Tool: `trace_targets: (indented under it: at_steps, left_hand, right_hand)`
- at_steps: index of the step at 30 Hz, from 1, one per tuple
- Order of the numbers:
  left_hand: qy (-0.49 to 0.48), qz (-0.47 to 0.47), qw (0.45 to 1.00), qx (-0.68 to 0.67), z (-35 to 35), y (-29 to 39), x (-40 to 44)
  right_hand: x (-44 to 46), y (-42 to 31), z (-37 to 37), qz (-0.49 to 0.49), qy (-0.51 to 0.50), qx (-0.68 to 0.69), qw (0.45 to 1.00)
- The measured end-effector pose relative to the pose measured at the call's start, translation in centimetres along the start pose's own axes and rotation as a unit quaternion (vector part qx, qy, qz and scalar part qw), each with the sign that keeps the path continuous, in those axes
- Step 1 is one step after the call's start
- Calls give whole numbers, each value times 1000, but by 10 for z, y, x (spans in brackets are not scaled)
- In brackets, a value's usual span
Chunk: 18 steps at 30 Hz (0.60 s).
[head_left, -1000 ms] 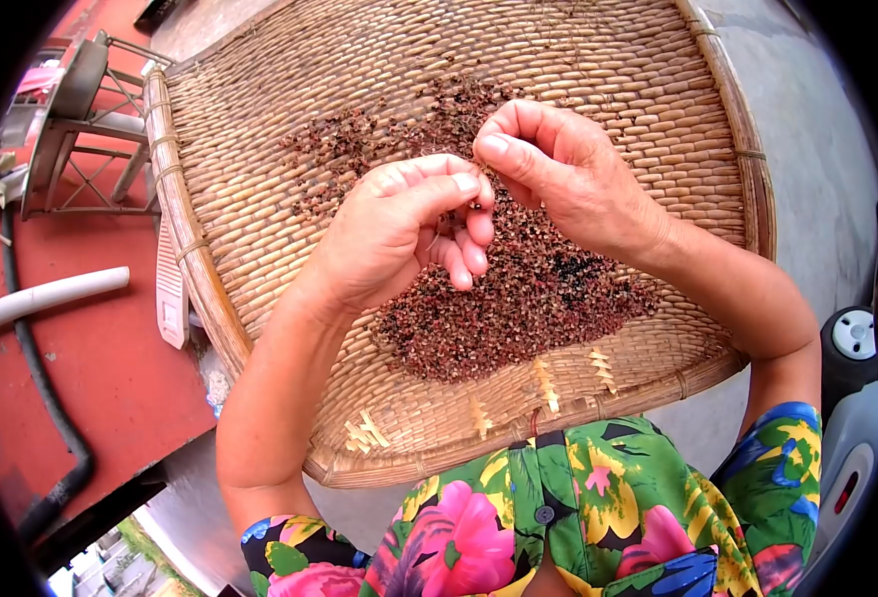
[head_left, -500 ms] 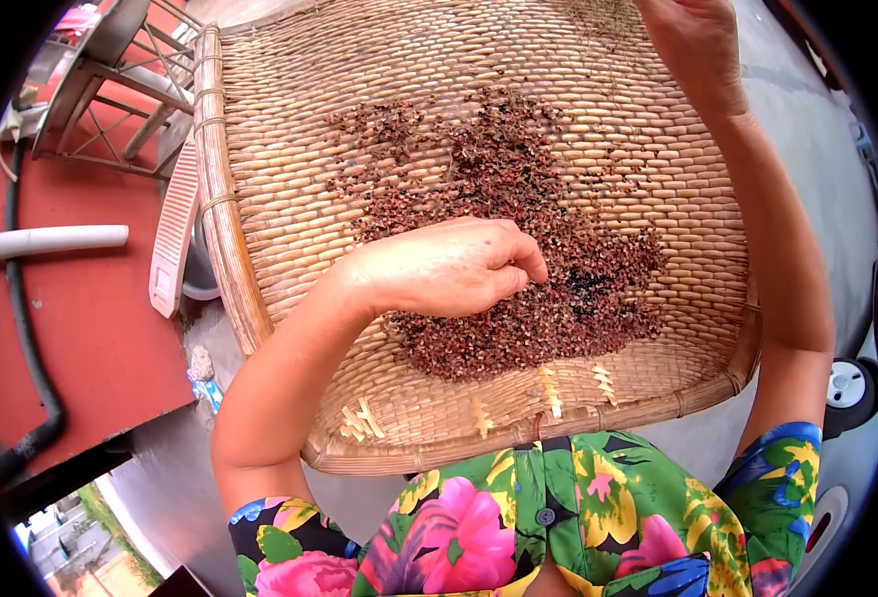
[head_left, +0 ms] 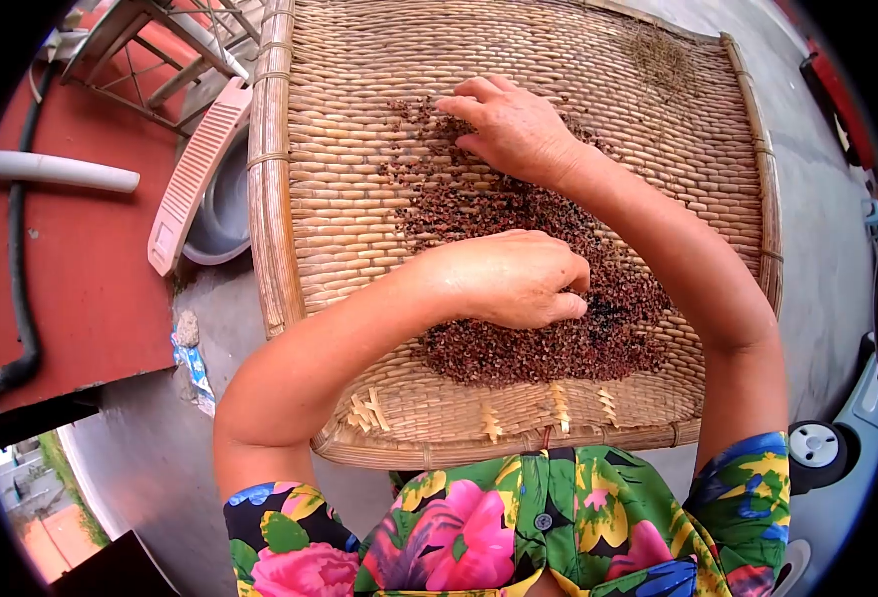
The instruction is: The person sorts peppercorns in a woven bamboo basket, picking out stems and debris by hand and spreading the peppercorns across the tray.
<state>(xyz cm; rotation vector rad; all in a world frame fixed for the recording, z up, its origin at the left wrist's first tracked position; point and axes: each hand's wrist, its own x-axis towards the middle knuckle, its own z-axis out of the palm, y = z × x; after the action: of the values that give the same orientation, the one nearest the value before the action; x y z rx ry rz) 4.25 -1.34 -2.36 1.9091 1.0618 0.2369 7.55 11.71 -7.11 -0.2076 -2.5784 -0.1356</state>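
Observation:
A large woven tray (head_left: 359, 199) bears a spread of small reddish-brown dried husks or seeds (head_left: 519, 353), with darker bits among them. My left hand (head_left: 524, 279) rests low over the middle of the pile, its fingers curled down; what the fingertips pinch, if anything, is hidden. Farther up the tray, my right hand (head_left: 509, 124) is over the upper left part of the pile with its fingers apart, and nothing shows between them.
Dry stalks (head_left: 663, 60) lie at the tray's far right corner. To the left are a pink ridged board (head_left: 198, 179), a grey basin (head_left: 225, 214), a metal frame (head_left: 150, 60), and a white pipe (head_left: 61, 171) on a red surface. A wheel (head_left: 815, 445) stands at the right.
My right hand has come from the tray's far right to the upper left part of the pile. My left hand stays low over the pile. The view has shifted left.

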Motion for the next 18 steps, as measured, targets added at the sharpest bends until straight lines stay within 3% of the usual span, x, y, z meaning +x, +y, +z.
trace_targets:
  at_steps: [1, 2, 4, 5, 8, 9, 10, 12, 15, 16, 18]
  left_hand:
    - [1, 0, 1000, -1, -1, -2, -1]
    - [16, 2, 1000, -11, -2, -3, -2]
    - [49, 13, 998, -31, -4, -5, -1]
    - [68, 28, 997, -25, -5, -4, -3]
    - [156, -33, 987, -25, -15, -8, -1]
    - [212, -48, 972, -86, -17, -11, -1]
    - [273, -117, 919, -260, -25, -14, 2]
    - [306, -126, 886, -325, -30, -13, -1]
    - [417, -66, 792, -440, -33, -16, 4]
    - [407, -81, 800, -433, -31, -16, 8]
    - [468, 18, 787, -401, -27, -17, 13]
  right_hand:
    - [1, 12, -4, 87, -151, 7, 985]
    - [1, 12, -4, 73, -145, -3, 987]
    - [9, 24, -41, 252, -66, 254, 932]
    - [10, 24, -45, 247, -89, 239, 935]
    - [1, 40, -74, 356, -98, 431, 823]
    - [-6, 36, -85, 376, -97, 473, 791]
    - [-17, 36, -98, 398, -86, 515, 754]
    - [-26, 38, -98, 407, -84, 537, 734]
    - [-40, 28, -103, 430, -61, 584, 686]
    - [-45, 29, -97, 409, -85, 605, 678]
    - [-43, 22, -95, 412, -76, 602, 679]
